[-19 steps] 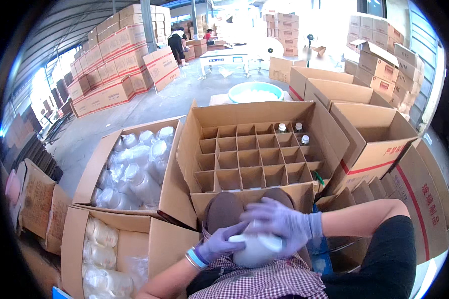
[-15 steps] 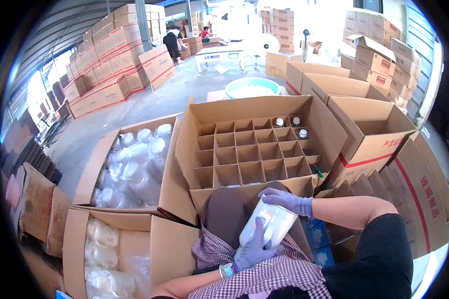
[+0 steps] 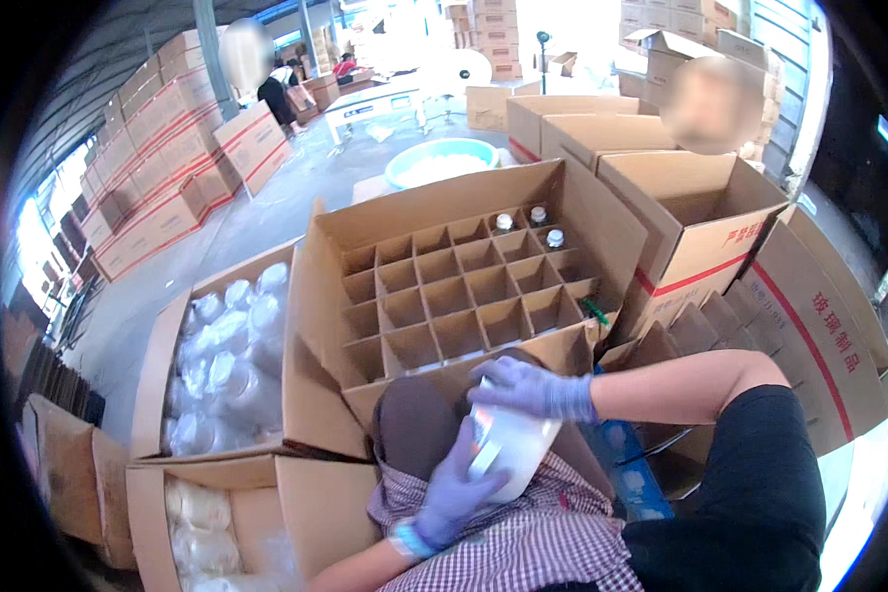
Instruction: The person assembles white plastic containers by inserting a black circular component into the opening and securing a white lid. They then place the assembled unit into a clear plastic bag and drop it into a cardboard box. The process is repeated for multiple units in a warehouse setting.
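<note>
On my lap I have a large whitish bottle (image 3: 519, 444) with an orange-marked label, tilted. My left hand (image 3: 456, 498), in a purple glove, is wrapped round its lower left side. Over the bottle's upper end closes my right hand (image 3: 533, 388), gloved alike; its palm hides that end. Just beyond my knees stands an open carton (image 3: 434, 209) with a cardboard divider grid (image 3: 454, 296). Several white-capped bottles (image 3: 555, 239) stand in its far right cells. A small green thing (image 3: 594, 312) rests at the grid's near right corner.
Left are two open cartons of clear plastic-wrapped bottles: a far one (image 3: 232, 370) and a near one (image 3: 199, 543). Empty-looking cartons (image 3: 696, 197) and folded dividers (image 3: 686, 340) crowd the right. Beyond lie a light-blue tub (image 3: 442, 163), a white worktable (image 3: 375, 104), stacked boxes and people.
The view has swung right, so the cartons sit further left in it. Both hands keep hold of the bottle; my left fingers have shifted along its side and its tilt has changed slightly.
</note>
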The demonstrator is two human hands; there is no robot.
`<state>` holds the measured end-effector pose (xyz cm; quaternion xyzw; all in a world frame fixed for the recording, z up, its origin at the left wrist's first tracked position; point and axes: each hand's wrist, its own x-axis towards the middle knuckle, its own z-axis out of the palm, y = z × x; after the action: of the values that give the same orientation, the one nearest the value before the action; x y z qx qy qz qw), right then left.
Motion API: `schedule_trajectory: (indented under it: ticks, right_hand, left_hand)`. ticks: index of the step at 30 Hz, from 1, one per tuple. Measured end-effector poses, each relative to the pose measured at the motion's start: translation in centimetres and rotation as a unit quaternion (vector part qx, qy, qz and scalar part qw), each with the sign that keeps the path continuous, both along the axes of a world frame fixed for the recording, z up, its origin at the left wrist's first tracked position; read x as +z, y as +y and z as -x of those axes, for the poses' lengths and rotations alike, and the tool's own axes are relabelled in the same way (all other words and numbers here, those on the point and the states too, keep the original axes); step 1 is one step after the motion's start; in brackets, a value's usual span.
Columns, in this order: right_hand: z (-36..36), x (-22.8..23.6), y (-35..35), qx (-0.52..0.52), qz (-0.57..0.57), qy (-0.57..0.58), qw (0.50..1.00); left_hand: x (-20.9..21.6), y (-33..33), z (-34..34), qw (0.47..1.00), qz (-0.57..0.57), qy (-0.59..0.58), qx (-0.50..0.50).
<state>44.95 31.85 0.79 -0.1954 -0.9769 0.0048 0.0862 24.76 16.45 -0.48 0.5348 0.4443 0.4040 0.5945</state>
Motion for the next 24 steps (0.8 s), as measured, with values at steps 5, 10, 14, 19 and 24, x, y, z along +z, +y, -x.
schedule_trajectory:
  ticks: [5,10,14,19,24]
  right_hand:
    - [2.2,9.9,-7.6,0.26,0.137,0.117,0.949]
    - [0.7,1.1,-1.3,-0.067,0.476,0.154,0.863]
    - [1.1,3.6,-2.1,-0.11,0.336,0.134,0.926]
    - [2.9,10.9,-5.7,0.247,0.174,-0.014,0.953]
    - [2.0,5.8,-2.5,0.12,0.343,0.061,0.929]
  left_hand:
    - [0.7,2.3,9.5,0.971,0.032,-0.016,-0.235]
    - [0.4,-1.5,-0.3,0.991,0.026,0.096,0.087]
    - [0.3,-0.6,1.4,1.0,0.003,0.009,0.028]
    - [-0.3,0.9,7.8,0.977,0.024,-0.108,-0.181]
    - [-1.8,-2.2,2.5,0.996,0.013,0.026,0.088]
